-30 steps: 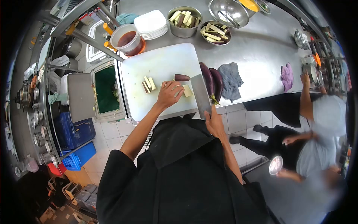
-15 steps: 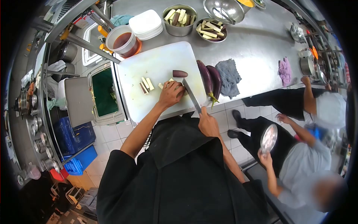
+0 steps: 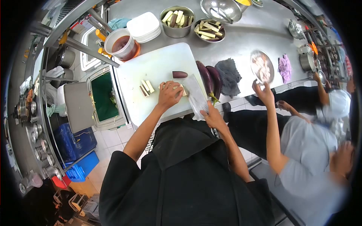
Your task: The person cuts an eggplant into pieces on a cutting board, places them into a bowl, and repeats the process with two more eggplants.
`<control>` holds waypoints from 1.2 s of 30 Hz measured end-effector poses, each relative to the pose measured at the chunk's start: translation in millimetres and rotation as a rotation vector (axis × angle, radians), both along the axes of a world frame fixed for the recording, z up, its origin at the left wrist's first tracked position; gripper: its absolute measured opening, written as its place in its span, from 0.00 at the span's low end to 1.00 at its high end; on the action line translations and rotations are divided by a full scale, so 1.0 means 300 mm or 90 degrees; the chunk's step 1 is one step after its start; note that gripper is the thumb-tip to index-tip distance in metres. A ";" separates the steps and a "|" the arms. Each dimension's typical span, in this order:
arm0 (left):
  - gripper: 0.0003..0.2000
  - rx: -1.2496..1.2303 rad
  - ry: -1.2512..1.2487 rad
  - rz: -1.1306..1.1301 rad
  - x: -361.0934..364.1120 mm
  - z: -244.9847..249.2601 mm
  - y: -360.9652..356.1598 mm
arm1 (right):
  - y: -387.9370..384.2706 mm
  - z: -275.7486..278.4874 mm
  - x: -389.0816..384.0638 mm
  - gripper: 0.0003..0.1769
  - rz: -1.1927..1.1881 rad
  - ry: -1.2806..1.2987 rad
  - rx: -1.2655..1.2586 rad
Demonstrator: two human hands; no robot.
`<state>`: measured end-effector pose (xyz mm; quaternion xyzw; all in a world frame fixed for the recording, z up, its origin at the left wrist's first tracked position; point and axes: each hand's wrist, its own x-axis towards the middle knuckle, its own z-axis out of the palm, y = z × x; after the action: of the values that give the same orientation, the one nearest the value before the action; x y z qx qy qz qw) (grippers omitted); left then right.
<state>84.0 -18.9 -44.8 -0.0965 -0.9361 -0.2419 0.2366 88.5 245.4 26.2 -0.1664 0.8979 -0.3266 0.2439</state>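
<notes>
My left hand [image 3: 169, 95] is closed over a piece of eggplant [image 3: 183, 90] on the white cutting board [image 3: 166, 56]; the fingers hide most of it. In my right hand [image 3: 214, 117] is the handle of a kitchen knife [image 3: 197, 97]. Its broad blade lies turned flat to my view, just right of the held piece. A purple eggplant end [image 3: 180, 74] rests above my left hand. Cut eggplant sticks [image 3: 146, 88] lie on the board to the left. Beside the board's right edge are two whole eggplants [image 3: 206, 77].
A pot [image 3: 177, 32] and a bowl [image 3: 209, 39] hold eggplant sticks. White trays [image 3: 143, 24] and a tub of reddish liquid [image 3: 121, 44] stand behind the board. A grey cloth [image 3: 228, 77] lies at right. A co-worker's hand [image 3: 265, 94] holds a metal dish [image 3: 262, 67] over the table.
The knife has rolled from edge-on to showing its flat side, my right hand turning with it. A co-worker's arm has brought the metal dish over the table.
</notes>
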 end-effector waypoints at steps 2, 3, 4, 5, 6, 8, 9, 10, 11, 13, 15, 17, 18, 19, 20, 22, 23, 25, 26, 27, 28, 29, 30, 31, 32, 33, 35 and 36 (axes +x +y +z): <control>0.05 -0.004 0.011 0.025 -0.003 0.013 -0.024 | 0.006 0.100 -0.031 0.24 -0.057 -0.158 -0.052; 0.05 -0.009 0.009 0.050 0.013 0.018 -0.034 | -0.002 0.098 -0.022 0.24 -0.057 -0.160 -0.048; 0.06 0.019 0.023 0.068 0.020 0.023 -0.045 | -0.016 0.092 -0.022 0.23 -0.059 -0.074 -0.065; 0.06 0.020 0.024 0.069 0.024 0.029 -0.061 | -0.040 0.084 -0.031 0.22 -0.060 0.016 -0.085; 0.07 0.069 0.041 0.120 0.038 0.057 -0.079 | -0.087 0.118 -0.042 0.22 -0.034 0.071 -0.083; 0.10 0.114 0.075 0.215 0.085 0.130 -0.127 | -0.217 0.154 -0.069 0.23 -0.009 0.133 -0.108; 0.10 0.109 0.073 0.213 0.117 0.131 -0.158 | -0.292 0.174 -0.068 0.25 0.013 0.197 -0.130; 0.10 0.164 0.090 0.252 0.145 0.131 -0.200 | -0.383 0.217 -0.055 0.26 0.009 0.183 -0.086; 0.10 0.222 0.110 0.289 0.166 0.133 -0.245 | -0.473 0.247 -0.045 0.27 0.003 0.172 -0.042; 0.09 0.200 0.110 0.336 0.241 0.149 -0.320 | -0.608 0.180 -0.027 0.26 0.013 0.189 -0.018; 0.09 0.207 0.097 0.368 0.322 0.145 -0.395 | -0.714 0.081 -0.011 0.25 0.015 0.214 0.004; 0.08 0.224 0.101 0.392 0.393 0.124 -0.454 | -0.778 -0.011 0.009 0.22 0.004 0.257 0.021; 0.08 0.227 0.096 0.408 0.425 0.100 -0.473 | -0.798 -0.023 0.011 0.22 -0.009 0.274 0.020; 0.08 0.229 0.077 0.413 0.450 0.105 -0.478 | -0.814 -0.033 0.026 0.22 -0.001 0.289 0.060; 0.09 0.241 0.056 0.408 0.471 0.106 -0.476 | -0.823 -0.043 0.038 0.22 0.006 0.303 0.101; 0.09 0.225 0.020 0.395 0.501 0.061 -0.476 | -0.818 -0.081 0.050 0.23 -0.012 0.320 0.099; 0.09 0.212 0.012 0.380 0.503 0.052 -0.463 | -0.806 -0.090 0.059 0.23 -0.012 0.329 0.098; 0.10 0.213 0.032 0.323 0.490 0.081 -0.428 | -0.697 -0.015 0.102 0.26 -0.010 0.405 0.047; 0.10 0.296 -0.002 0.316 0.488 0.101 -0.403 | -0.614 0.029 0.139 0.28 -0.017 0.379 0.007; 0.10 0.301 -0.009 0.300 0.484 0.129 -0.382 | -0.507 0.039 0.198 0.28 -0.032 0.205 0.024; 0.10 0.302 -0.019 0.293 0.481 0.157 -0.356 | -0.364 0.037 0.287 0.22 0.010 0.306 0.050; 0.11 0.292 -0.025 0.265 0.479 0.167 -0.336 | -0.230 0.118 0.386 0.16 -0.003 0.224 0.114; 0.11 0.307 -0.024 0.236 0.481 0.136 -0.323 | -0.069 0.013 0.521 0.15 0.035 0.086 0.215; 0.10 0.286 -0.009 0.195 0.480 0.114 -0.303 | 0.088 -0.046 0.674 0.13 0.046 0.038 0.239; 0.10 0.309 -0.034 0.167 0.481 0.121 -0.270 | 0.158 0.090 0.754 0.16 0.134 -0.285 0.462; 0.11 0.338 -0.060 0.155 0.480 0.139 -0.225 | 0.266 0.029 0.927 0.19 0.139 -0.419 0.499; 0.10 0.354 -0.101 0.107 0.479 0.140 -0.145 | 0.395 0.011 1.109 0.19 0.076 -0.497 0.461; 0.10 0.348 -0.098 0.074 0.474 0.129 -0.115 | 0.439 0.008 1.193 0.19 0.027 -0.505 0.426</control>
<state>226.3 -53.2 -6.1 0.0432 -0.8554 -0.4779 0.1952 446.5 377.0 28.6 0.0390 0.7881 -0.0549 0.6118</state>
